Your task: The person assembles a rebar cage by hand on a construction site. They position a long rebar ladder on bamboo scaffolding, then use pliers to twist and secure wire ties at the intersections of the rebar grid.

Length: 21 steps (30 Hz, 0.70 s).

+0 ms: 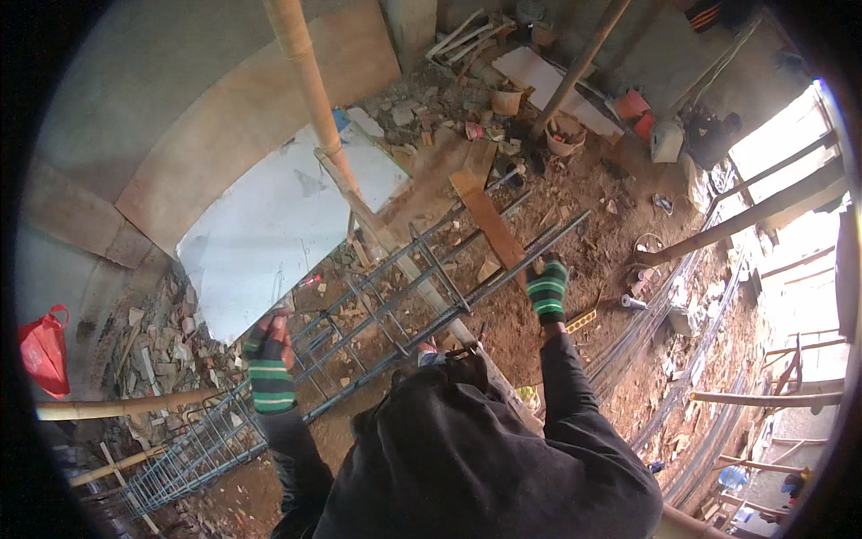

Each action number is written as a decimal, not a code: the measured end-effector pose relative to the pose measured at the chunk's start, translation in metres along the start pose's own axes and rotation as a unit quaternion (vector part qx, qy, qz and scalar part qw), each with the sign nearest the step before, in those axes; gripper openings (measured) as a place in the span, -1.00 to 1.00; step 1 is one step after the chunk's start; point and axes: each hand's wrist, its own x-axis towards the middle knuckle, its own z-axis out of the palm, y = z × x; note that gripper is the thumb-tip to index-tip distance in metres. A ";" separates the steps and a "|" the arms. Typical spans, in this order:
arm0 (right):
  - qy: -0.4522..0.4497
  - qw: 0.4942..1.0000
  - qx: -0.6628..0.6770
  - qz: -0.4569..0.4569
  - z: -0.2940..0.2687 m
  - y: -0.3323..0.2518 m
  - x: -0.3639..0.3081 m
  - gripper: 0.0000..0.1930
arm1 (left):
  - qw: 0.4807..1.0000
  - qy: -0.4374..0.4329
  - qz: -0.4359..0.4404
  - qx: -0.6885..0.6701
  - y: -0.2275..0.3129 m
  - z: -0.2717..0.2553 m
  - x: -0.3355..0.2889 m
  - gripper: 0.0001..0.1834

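A long cage of steel rebar (373, 310) with square stirrups runs from the lower left to the upper right in front of me. My left hand (270, 359), in a black glove with green stripes, is beside the cage's left side, its fingers pinched together. A thin wire-like line shows near its fingertips; what they hold is unclear. My right hand (548, 292), gloved alike, is by the cage's right end with curled fingers. It is close to the near end of a brown wooden plank (488, 220) lying across the bars. What it grips is hidden.
A bamboo pole (305, 76) stands upright beyond the cage, by a white sheet (260, 229). Rubble and buckets (565, 135) lie at the back. A red bag (43, 352) is at far left. Long bars (664, 314) lie on the right, below a slanting timber (741, 225).
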 end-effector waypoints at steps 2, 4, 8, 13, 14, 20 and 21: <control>-0.028 0.988 -0.121 -0.096 0.014 -0.006 -0.008 -0.40 | 0.999 -0.046 -0.001 -0.022 -0.001 0.028 0.007 -0.57; -0.063 0.991 -0.085 -0.079 0.028 -0.014 0.000 -0.30 | 0.998 -0.053 -0.026 -0.029 -0.002 0.060 0.010 -0.64; -0.140 0.984 -0.085 -0.066 0.049 -0.017 0.014 -0.31 | 0.992 -0.088 -0.074 -0.060 -0.011 0.109 0.014 -0.68; -0.137 0.981 -0.122 -0.062 0.058 -0.010 0.010 -0.40 | 0.968 -0.103 -0.155 -0.166 -0.033 0.140 0.012 -0.69; -0.114 0.975 -0.133 -0.133 0.057 -0.008 0.008 -0.39 | 0.969 -0.087 -0.157 -0.168 -0.037 0.144 0.012 -0.70; -0.101 0.987 -0.088 -0.093 0.056 -0.006 0.008 -0.32 | 0.973 -0.076 -0.145 -0.163 -0.039 0.142 0.033 -0.68; -0.107 0.984 -0.098 -0.105 0.056 -0.006 0.008 -0.33 | 0.973 -0.075 -0.138 -0.167 -0.036 0.140 0.038 -0.68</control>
